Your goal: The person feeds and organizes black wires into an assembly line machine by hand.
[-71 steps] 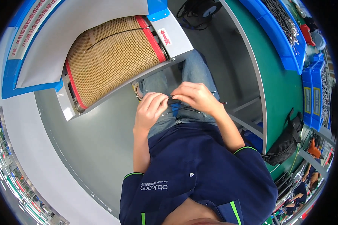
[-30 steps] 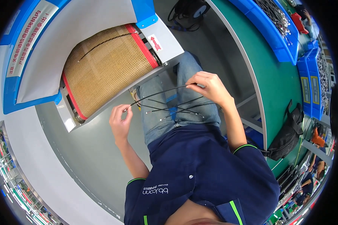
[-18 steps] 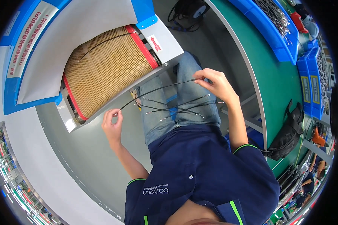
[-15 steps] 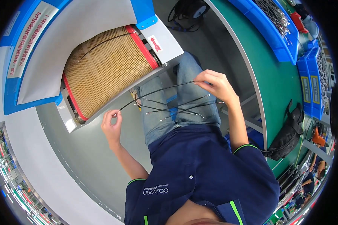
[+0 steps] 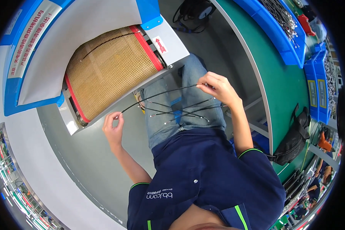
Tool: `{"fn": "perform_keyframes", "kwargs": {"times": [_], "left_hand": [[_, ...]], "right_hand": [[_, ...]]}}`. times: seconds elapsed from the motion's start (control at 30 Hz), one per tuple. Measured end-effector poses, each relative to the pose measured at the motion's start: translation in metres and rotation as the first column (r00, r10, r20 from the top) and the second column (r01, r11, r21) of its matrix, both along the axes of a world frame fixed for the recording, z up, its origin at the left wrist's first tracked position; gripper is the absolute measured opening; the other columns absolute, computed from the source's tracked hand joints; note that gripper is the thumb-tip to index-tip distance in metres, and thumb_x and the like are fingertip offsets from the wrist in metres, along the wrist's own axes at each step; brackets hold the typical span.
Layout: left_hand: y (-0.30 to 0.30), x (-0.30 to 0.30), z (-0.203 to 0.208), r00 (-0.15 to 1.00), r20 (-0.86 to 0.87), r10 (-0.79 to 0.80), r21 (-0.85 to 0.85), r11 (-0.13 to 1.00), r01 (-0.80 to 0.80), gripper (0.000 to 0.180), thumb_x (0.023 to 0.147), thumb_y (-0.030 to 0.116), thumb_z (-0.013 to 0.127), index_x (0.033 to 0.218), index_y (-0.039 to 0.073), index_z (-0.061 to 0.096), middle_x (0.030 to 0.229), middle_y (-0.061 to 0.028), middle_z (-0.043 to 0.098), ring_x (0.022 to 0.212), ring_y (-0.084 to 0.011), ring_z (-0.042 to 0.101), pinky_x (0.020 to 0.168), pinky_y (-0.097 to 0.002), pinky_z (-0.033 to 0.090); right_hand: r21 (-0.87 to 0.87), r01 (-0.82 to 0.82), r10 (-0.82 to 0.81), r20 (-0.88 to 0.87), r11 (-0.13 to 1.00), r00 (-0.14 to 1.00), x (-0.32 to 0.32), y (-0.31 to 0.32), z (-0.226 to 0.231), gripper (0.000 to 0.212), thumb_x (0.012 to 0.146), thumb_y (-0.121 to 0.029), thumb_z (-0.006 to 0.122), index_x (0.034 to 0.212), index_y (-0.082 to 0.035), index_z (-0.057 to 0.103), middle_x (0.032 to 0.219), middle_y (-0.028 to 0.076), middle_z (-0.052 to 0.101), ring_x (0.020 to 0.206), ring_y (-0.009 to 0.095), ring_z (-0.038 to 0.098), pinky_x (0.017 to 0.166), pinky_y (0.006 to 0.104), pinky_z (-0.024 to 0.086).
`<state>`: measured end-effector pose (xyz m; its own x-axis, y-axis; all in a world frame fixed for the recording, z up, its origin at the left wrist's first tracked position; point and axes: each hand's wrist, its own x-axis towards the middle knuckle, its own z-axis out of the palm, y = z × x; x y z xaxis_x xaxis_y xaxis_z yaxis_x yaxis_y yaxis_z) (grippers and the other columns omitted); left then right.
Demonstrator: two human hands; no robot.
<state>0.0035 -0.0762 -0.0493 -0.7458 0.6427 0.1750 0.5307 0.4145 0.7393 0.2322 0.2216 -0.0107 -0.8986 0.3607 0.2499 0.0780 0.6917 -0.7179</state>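
Grip: left hand (image 5: pixel 113 124) pinching end of one black cable (image 5: pixel 157 96); right hand (image 5: pixel 218 88) pinching cable bundle (image 5: pixel 180 111) over lap, beside mesh conveyor belt (image 5: pixel 107 71).

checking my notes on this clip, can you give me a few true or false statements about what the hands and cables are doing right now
1. The left hand pinches one end of a thin black cable. True.
2. The right hand lies flat on the green table. False: it is raised over the lap, with several cables fanning out from its grip.
3. The single cable is stretched between the two hands. True.
4. The mesh conveyor belt is blue. False: it is tan, with red edging.
5. The loose cable ends hang over the person's jeans. True.
6. A black bag sits on the conveyor belt. False: it hangs by the green table's edge.
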Motion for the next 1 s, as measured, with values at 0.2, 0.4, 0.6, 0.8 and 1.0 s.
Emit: {"fn": "perform_keyframes", "kwargs": {"times": [0.2,0.4,0.6,0.8,1.0], "left_hand": [[-0.007,-0.032,0.015,0.999,-0.037,0.014,0.005,1.000,-0.014,0.008,0.078,-0.001,0.067,0.085,0.000,0.063,0.078,-0.0051,0.063,0.067,-0.0131,0.058,0.064,-0.0252,0.048],[-0.009,-0.100,0.041,0.995,-0.061,0.074,-0.073,0.994,-0.078,0.007,0.083,0.007,0.065,0.087,0.001,0.064,0.080,-0.0053,0.063,0.072,-0.0143,0.059,0.068,-0.0262,0.047],[-0.010,-0.157,0.034,0.975,-0.223,-0.005,-0.097,0.995,-0.017,0.014,0.085,0.014,0.065,0.091,0.002,0.063,0.107,-0.0111,0.059,0.100,-0.0246,0.056,0.085,-0.0334,0.046],[-0.020,-0.172,-0.006,0.978,-0.209,0.031,-0.081,0.995,-0.049,0.023,0.085,0.017,0.064,0.104,0.004,0.060,0.115,-0.0132,0.054,0.111,-0.0289,0.050,0.096,-0.0369,0.040],[-0.017,-0.119,-0.038,0.969,-0.248,0.015,0.010,1.000,-0.013,0.022,0.089,0.011,0.056,0.111,0.007,0.058,0.122,-0.0111,0.051,0.118,-0.0272,0.047,0.101,-0.0390,0.036]], "right_hand": [[-0.031,-0.031,0.031,0.014,0.999,0.999,-0.027,-0.011,0.007,0.012,0.077,-0.006,0.071,0.081,-0.003,0.060,0.073,0.006,0.057,0.064,0.020,0.057,0.054,0.0302,0.045],[0.159,0.037,-0.019,-0.114,0.987,0.993,-0.094,-0.026,0.018,0.011,0.075,-0.010,0.070,0.081,-0.006,0.061,0.074,0.005,0.058,0.069,0.023,0.058,0.060,0.0329,0.048],[0.171,0.143,-0.119,-0.143,0.975,0.982,-0.145,-0.039,0.010,0.012,0.074,-0.014,0.069,0.082,-0.008,0.062,0.090,0.006,0.058,0.091,0.026,0.054,0.082,0.0364,0.045],[0.154,0.113,-0.083,-0.187,0.982,0.979,-0.150,-0.047,-0.024,0.021,0.074,-0.014,0.070,0.093,-0.007,0.066,0.103,0.010,0.056,0.101,0.030,0.051,0.088,0.0387,0.042],[0.021,-0.001,-0.003,0.181,1.000,0.984,-0.086,-0.081,-0.083,0.016,0.077,-0.015,0.068,0.090,-0.007,0.065,0.084,0.008,0.059,0.082,0.028,0.055,0.078,0.0375,0.046]]}}
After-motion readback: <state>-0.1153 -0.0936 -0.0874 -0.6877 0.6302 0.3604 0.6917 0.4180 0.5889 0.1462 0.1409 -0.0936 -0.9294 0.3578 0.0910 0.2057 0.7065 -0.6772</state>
